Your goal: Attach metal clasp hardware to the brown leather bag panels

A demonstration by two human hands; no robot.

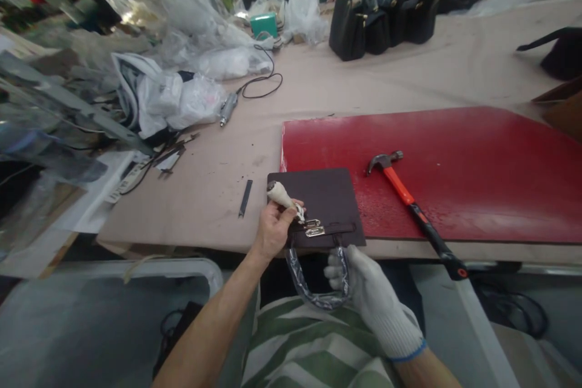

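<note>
A dark brown handbag (325, 197) lies flat at the near edge of the table, partly on a red mat (454, 170). My bare left hand (273, 230) is closed round a small tool with a pale handle (279, 195), its tip at the bag's metal clasp (313, 227). My right hand (364, 282), in a white glove, grips the bag's plastic-wrapped handle (313, 294), which hangs over the table edge.
A hammer with an orange and black handle (411, 203) lies on the red mat to the right. A thin dark strip (245, 198) lies left of the bag. Plastic bags (182, 97), a cable (261, 82) and black handbags (364, 27) sit further back. A person works at the far end.
</note>
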